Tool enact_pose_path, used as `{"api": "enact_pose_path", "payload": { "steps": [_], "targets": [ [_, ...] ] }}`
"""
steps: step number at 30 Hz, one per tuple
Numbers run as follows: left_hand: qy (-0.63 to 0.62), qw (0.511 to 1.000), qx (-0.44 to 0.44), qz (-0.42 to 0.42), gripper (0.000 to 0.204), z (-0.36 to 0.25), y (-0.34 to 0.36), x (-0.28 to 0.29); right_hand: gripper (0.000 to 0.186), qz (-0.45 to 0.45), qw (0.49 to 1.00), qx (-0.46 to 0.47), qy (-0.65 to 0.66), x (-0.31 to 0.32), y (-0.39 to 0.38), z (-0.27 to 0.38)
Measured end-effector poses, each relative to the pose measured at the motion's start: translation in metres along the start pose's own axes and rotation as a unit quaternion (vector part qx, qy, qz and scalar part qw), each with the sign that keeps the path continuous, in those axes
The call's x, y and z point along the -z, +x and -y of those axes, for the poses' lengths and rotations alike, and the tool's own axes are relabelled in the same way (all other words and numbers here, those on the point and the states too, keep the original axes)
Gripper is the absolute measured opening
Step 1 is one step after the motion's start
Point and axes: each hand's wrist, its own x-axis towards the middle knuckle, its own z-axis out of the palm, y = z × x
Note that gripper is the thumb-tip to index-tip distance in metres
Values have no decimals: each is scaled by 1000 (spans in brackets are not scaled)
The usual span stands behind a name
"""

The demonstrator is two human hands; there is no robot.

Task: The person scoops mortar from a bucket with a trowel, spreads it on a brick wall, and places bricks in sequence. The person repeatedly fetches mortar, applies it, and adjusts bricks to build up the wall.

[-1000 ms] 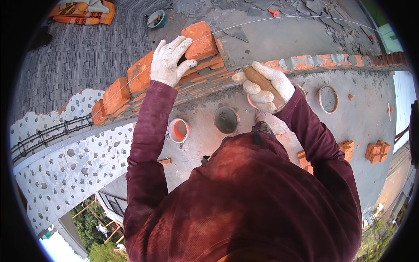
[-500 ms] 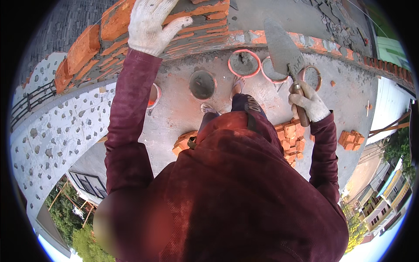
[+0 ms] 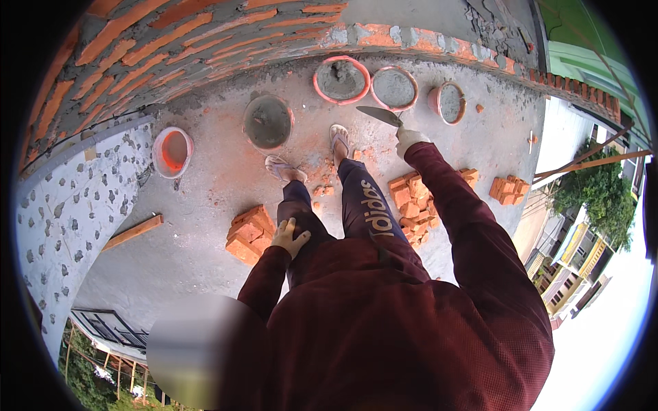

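In a pale glove, my right hand (image 3: 410,139) is closed round the handle of a pointed trowel (image 3: 379,115). The trowel's grey blade points left, just in front of the round tubs. Nearest to it are a pink-rimmed tub of mortar (image 3: 341,80) and a smaller tub of grey mix (image 3: 394,90). My left hand (image 3: 291,237) rests on my left thigh, its fingers spread and holding nothing. Beside that hand lies a small stack of orange bricks (image 3: 250,234). The trowel's handle is mostly hidden by my right hand.
A brick wall (image 3: 171,44) curves along the far left, continuing as a low brick course (image 3: 425,41). More tubs stand on the concrete floor: a dark mortar tub (image 3: 268,123), a bucket with reddish contents (image 3: 173,152) and a small bucket (image 3: 449,103). A larger brick pile (image 3: 413,205) lies right.
My left hand has come down from the brick wall to my thigh. My right hand has moved forward and left with the trowel, whose blade has swung to point left. The view has shifted.
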Motion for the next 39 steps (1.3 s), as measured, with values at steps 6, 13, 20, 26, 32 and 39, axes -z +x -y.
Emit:
{"api": "enact_pose_path", "payload": {
  "steps": [6,13,20,26,32,39],
  "targets": [
    [-19,987,97,-125,91,-13,59,-58,40,20,996,-17,-85,5,172,35],
    [-25,985,66,-159,68,-8,92,-78,37,-4,974,-17,-224,-49,377,23],
    [-50,982,82,-162,63,-22,87,-93,36,-19,981,16,-191,-105,328,55],
    [-26,985,42,-163,60,-10,93,-74,33,0,981,69,-184,-125,384,-29],
    [-6,986,24,-168,58,0,94,-70,10,127,975,139,120,-199,429,-24],
    [26,986,23,-161,57,-1,92,-58,8,178,741,-32,647,-187,381,73]
  ]
}}
